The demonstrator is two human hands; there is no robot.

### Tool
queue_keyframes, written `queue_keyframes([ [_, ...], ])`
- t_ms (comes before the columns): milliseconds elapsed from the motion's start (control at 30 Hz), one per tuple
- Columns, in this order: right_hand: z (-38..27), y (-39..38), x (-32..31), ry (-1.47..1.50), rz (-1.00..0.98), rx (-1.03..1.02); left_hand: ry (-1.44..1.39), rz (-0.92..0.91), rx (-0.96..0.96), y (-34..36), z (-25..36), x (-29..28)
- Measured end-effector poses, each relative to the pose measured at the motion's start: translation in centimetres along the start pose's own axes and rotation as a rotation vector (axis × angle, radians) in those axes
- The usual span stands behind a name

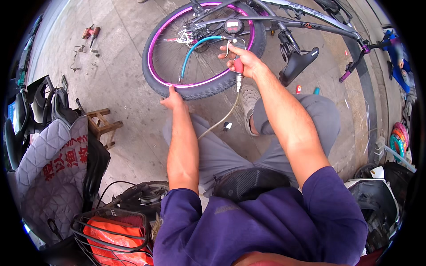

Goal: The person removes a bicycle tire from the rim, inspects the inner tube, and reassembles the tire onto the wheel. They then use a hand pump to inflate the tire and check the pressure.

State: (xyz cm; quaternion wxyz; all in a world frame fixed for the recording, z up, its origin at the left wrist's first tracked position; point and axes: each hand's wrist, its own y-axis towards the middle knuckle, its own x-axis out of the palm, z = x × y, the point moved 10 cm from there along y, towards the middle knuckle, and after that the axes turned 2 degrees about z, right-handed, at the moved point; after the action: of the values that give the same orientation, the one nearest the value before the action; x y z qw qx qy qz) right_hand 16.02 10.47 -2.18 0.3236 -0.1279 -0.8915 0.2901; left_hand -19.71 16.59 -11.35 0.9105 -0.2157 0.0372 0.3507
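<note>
A bicycle lies on its side ahead of me, its knobby black tire [204,92] on a purple rim [153,66]. My left hand [174,99] is closed over the near edge of this tire, with fingertips at the rim; its underside fingers are hidden. In my right hand [248,62] is a tire inflator gun [238,66] with a red grip, a metal lever and a round black gauge [233,26]. From the gun a blue hose [191,51] curves over the spokes to the rim near my left hand. A pale air line [224,116] hangs from the grip's lower fitting.
The grey frame [306,26] and black saddle [298,66] extend right. A red tool [91,33] and metal parts lie far left. A wooden stool [104,125] stands left, near a quilted scooter cover [53,173]. A basket with an orange bag [117,237] is at lower left.
</note>
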Motion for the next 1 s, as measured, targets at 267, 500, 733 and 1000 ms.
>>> queue_keyframes([
  [267,0.5,-0.7,1.1,0.019,-0.103,0.023,0.957,-0.639,0.861,-2.4,7.4,10.1],
  [500,0.5,-1.6,0.2,0.013,-0.187,0.002,1.089,-0.662,0.923,-3.7,7.0,10.3],
  [733,0.8,-1.1,0.3,0.049,-0.2,-0.003,1.075,-0.617,0.928,-4.2,7.6,9.8],
  [1000,0.8,-1.3,-0.3,0.113,-0.114,0.018,1.035,-0.618,0.919,-4.0,7.3,10.1],
])
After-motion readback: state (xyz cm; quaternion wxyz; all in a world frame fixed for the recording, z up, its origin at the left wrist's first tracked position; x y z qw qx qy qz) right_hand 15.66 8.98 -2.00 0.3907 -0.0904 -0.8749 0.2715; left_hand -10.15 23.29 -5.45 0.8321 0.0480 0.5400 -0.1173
